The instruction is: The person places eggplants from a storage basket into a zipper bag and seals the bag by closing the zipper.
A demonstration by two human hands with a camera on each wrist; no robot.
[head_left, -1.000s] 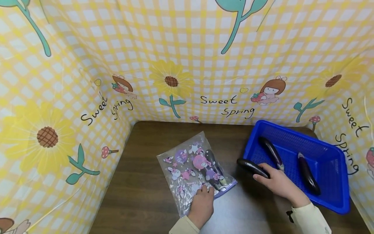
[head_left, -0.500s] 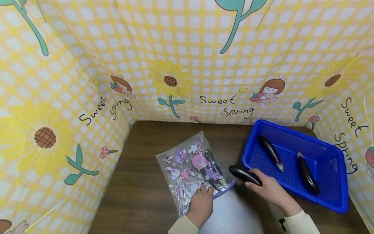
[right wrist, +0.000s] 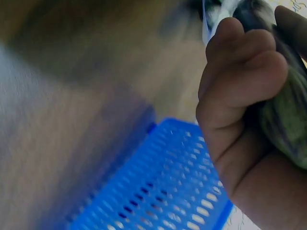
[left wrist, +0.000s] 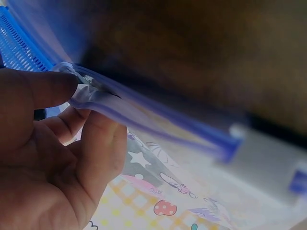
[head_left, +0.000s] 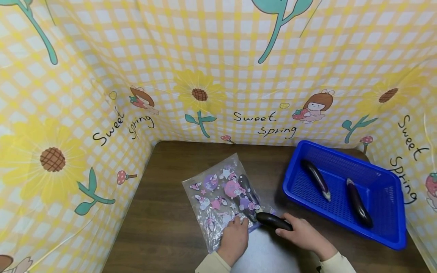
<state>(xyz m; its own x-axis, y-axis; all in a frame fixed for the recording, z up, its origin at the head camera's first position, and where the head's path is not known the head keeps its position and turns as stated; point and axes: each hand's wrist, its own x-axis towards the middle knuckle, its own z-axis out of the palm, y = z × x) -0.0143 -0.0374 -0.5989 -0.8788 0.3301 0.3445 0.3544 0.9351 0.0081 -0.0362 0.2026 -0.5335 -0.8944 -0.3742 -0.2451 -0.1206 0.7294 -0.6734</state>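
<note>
Standing rectangular and perforated, the blue plastic basket (head_left: 339,197) has the crinkly, printed clear zip bag (head_left: 211,201) to its left, rim pinched by the left hand (head_left: 234,239). On the basket's near left, the right hand (head_left: 304,234) grips a smooth, glossy eggplant (head_left: 274,221) — long axis mostly sideways, blunt tip pointing away from the basket.

A free stretch of table (head_left: 153,212) runs left of the printed bag (head_left: 218,199) and behind it to the checked cloth (head_left: 218,45). Between bag and blue basket (head_left: 341,220) lies a gap (the basket's walls rise beside it), its near end crossed by the right grip (head_left: 304,232) and held eggplant (head_left: 274,221). The left grip (head_left: 235,237) blocks part of the bag's near edge.
</note>
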